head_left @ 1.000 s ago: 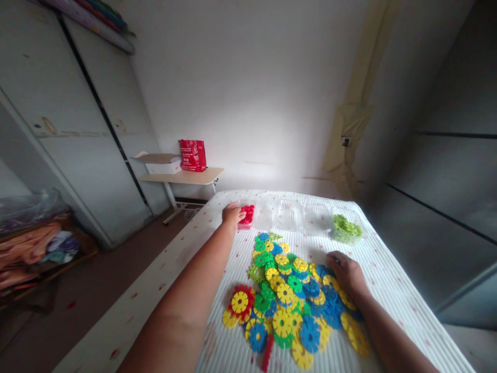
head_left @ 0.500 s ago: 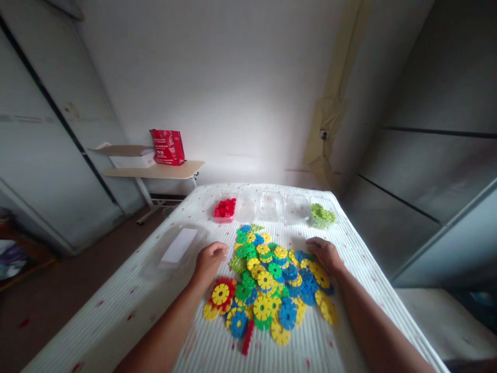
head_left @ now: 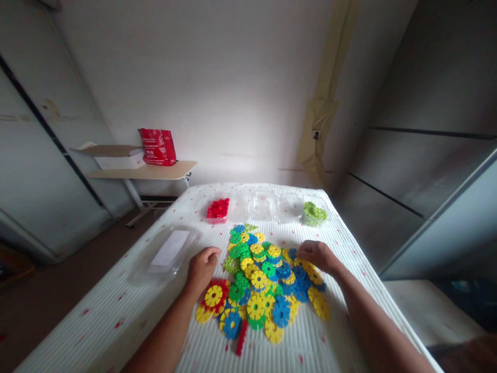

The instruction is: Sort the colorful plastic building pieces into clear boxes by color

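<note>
The heap of notched plastic discs (head_left: 258, 279) lies at the middle of the desk (head_left: 155, 326), between the hands. The discs are flat and round, in yellow, blue and green, with slots cut around the rim and a hole at the centre; they overlap irregularly. At the heap's left edge, a yellow disc (head_left: 213, 296) rests over a red toothed piece. A narrow red strip (head_left: 241, 339), its edge serrated, projects from the near side.

The left hand (head_left: 203, 267) is loosely curled just left of the heap; whether anything is inside cannot be told. The right hand (head_left: 315, 255) is at the heap's upper right edge, fingers bent inward (their tips are hidden, so grip and contact cannot be confirmed).

Along the far side stands a row of clear plastic tubs (head_left: 264, 207). The leftmost contains red pieces (head_left: 218, 208); the rightmost, light green pieces (head_left: 314, 211). Left of the left hand lies a clear, glossy container (head_left: 185, 254) with a white rectangular sheet (head_left: 170, 248). The desk's cover is white, ribbed and red-flecked.

Beyond, a wood-toned side table (head_left: 182, 169) bears a white box (head_left: 121, 161) and a shiny red bag (head_left: 158, 147) printed with white lettering, too small to read.
</note>
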{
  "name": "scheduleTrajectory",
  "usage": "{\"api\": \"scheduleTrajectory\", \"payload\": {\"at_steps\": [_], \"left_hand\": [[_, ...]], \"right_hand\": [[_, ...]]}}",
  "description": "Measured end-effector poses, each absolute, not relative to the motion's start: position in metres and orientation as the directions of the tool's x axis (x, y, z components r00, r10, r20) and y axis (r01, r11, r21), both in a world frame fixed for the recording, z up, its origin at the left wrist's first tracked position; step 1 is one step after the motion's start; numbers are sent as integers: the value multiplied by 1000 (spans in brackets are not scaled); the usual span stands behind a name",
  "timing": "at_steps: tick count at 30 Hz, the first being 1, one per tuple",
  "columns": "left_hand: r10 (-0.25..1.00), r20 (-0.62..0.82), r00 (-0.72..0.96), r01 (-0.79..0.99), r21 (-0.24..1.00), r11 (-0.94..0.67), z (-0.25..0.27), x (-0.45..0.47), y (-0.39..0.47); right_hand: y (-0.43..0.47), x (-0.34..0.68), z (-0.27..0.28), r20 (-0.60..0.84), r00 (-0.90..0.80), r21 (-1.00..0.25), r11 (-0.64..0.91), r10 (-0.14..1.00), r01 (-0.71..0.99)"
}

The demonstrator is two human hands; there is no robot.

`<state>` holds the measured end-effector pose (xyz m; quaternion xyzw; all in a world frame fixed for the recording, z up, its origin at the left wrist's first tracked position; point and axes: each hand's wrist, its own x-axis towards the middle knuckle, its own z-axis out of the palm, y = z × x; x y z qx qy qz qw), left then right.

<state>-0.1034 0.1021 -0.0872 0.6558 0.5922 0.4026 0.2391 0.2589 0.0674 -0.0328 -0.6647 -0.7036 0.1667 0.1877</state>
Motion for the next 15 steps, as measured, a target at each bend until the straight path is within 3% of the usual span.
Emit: {"api": "scheduleTrajectory", "payload": {"at_steps": [4,7,10,15], "left_hand": [[969,243,-43,566,805,-177,-86,-103,102],[970,238,-49,562,809,-170,-84,-102,101],[970,236,-51,561,811,-168,-82,-101,100],[968,244,-49,550,816,-178,-85,-103,101]], "right_hand": [[61,236,-32,76,-30,-262,49,997,964],[57,228,-31,79,-70,-214,86,994,973],[57,236,-31,62,-105,-280,118,993,953],[63,260,-29,50,-148,-528,152,988,836]]}}
